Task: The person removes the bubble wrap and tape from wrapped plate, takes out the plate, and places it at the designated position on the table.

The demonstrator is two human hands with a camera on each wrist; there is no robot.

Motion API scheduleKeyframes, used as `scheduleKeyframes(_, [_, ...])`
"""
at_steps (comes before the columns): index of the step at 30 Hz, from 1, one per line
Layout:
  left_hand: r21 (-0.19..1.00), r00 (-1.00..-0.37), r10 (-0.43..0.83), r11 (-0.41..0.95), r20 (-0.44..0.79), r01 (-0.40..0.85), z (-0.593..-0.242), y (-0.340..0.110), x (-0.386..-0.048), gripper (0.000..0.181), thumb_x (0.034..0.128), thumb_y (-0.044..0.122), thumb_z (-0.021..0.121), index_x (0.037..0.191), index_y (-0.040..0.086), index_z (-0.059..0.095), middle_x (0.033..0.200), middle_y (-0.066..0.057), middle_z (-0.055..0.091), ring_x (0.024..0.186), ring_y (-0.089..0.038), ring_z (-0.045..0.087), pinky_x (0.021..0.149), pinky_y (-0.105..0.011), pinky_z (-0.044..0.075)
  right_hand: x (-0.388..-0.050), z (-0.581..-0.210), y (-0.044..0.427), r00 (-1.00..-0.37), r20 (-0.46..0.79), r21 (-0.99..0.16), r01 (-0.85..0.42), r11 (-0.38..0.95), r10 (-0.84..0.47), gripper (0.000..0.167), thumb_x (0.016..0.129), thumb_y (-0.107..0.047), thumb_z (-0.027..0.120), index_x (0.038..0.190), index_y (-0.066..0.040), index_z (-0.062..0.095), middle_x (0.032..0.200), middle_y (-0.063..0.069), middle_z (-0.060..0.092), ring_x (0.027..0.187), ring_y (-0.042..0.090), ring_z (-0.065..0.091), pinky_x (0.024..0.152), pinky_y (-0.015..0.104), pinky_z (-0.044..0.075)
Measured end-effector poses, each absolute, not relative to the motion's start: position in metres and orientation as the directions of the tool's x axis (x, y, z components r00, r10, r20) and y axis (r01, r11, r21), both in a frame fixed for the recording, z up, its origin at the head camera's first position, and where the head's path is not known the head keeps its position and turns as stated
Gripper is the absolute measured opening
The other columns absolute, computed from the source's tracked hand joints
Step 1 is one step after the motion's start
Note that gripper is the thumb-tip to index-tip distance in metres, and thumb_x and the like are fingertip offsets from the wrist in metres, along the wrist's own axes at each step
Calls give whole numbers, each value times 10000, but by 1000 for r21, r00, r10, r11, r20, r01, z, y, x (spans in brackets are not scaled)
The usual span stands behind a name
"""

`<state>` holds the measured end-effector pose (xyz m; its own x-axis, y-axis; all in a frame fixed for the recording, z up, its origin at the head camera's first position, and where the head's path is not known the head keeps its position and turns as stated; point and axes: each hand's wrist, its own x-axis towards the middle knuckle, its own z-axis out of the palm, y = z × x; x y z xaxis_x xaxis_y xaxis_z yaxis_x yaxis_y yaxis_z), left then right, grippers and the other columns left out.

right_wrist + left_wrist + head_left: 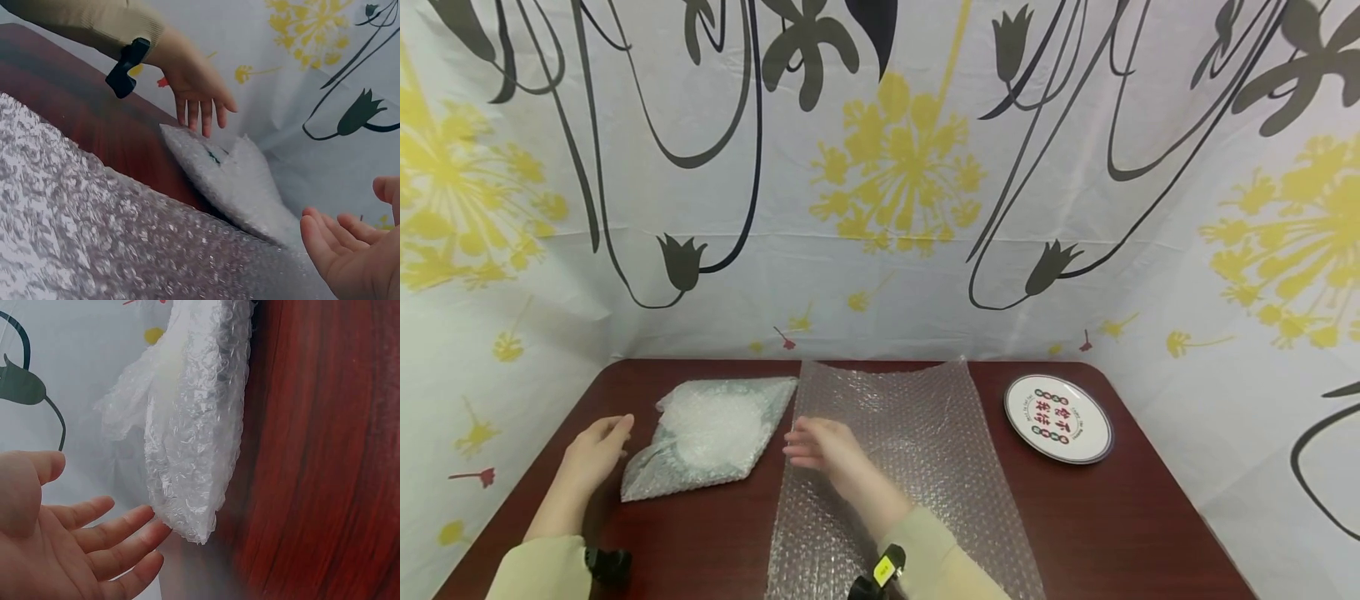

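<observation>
A bubble-wrapped package point(715, 429) lies on the left part of the dark red table, a whitish disc-like shape showing dimly through the wrap. Just left of it hovers my left hand point(593, 454), fingers extended; in the left wrist view the fingertips point(142, 517) come close to the package's corner point(187, 506), and whether they touch it I cannot tell. Over the upper left part of a flat bubble wrap sheet point(917, 433) is my right hand point(838, 457), its fingers loosely bent and holding nothing. In the right wrist view its palm point(362, 262) faces the package.
A white plate point(1058, 419) with a dark rim and red and green print lies at the right of the table point(1120, 517). The sheet runs from the table's back edge toward the front. Behind stands a white curtain point(880, 317) with yellow and grey flowers.
</observation>
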<state>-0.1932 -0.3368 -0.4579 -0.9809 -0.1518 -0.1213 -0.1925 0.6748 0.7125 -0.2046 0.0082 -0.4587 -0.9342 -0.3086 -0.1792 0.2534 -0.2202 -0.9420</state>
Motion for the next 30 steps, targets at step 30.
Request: scheduleKeyframes(30, [792,-966,-151,553,-209,-258,-473,-326,-209,812,1006,519,212,1399,-192,220,1270,-369,480,1056,-465,522,791,-482,474,-207,-486,-28,-875,-288,-877,404,-259,-390,775,981,-399,498,1408,188,229,1329,344,417,1223,434,453,999,468,397])
